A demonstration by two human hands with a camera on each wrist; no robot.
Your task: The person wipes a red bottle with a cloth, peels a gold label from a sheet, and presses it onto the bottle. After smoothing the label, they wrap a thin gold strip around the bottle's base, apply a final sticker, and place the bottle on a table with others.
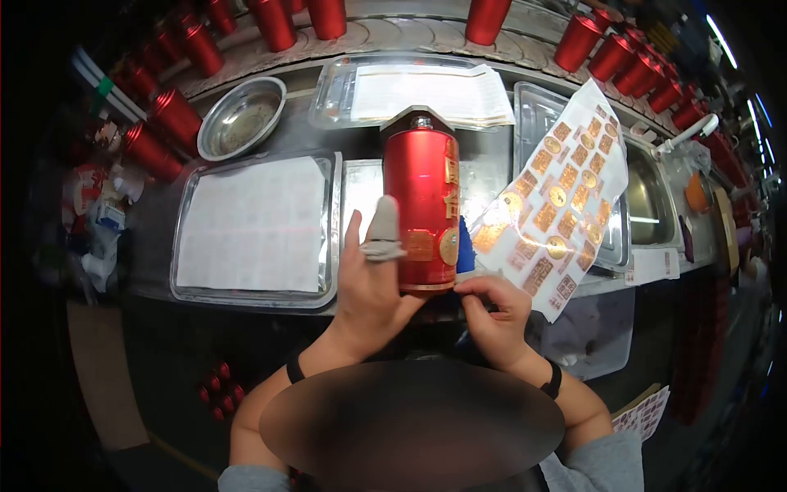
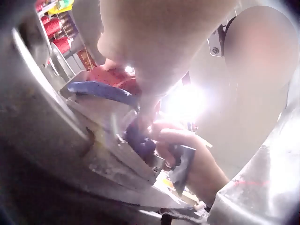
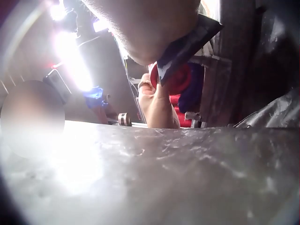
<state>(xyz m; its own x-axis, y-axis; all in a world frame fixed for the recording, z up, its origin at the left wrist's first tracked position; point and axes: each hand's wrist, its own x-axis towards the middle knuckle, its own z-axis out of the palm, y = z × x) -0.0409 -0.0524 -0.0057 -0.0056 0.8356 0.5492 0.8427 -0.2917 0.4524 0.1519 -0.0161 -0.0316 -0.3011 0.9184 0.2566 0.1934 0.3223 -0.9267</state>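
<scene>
A red bottle (image 1: 420, 189) with gold lettering and a round gold sticker lies on a stand with blue padding (image 1: 466, 244), its metal neck pointing away. My left hand (image 1: 362, 287) grips it from the left near the base, with pale covers on some fingers. By the lower right edge of the base is my right hand (image 1: 502, 310), thumb and forefinger pinched together. Both wrist views show a dark flat blade-like piece (image 2: 183, 168) in the right hand; its exact kind I cannot tell. The right wrist view catches the bottle's round red base (image 3: 180, 80) behind that piece.
To the right lies a sheet of gold stickers (image 1: 566, 197), curling over a tray and the table edge. A clear tray with white sheets (image 1: 250, 225) stands at left, a metal bowl (image 1: 242, 119) beyond it. Several red bottles (image 1: 272, 25) line the back conveyor. A sink (image 1: 652, 205) is at right.
</scene>
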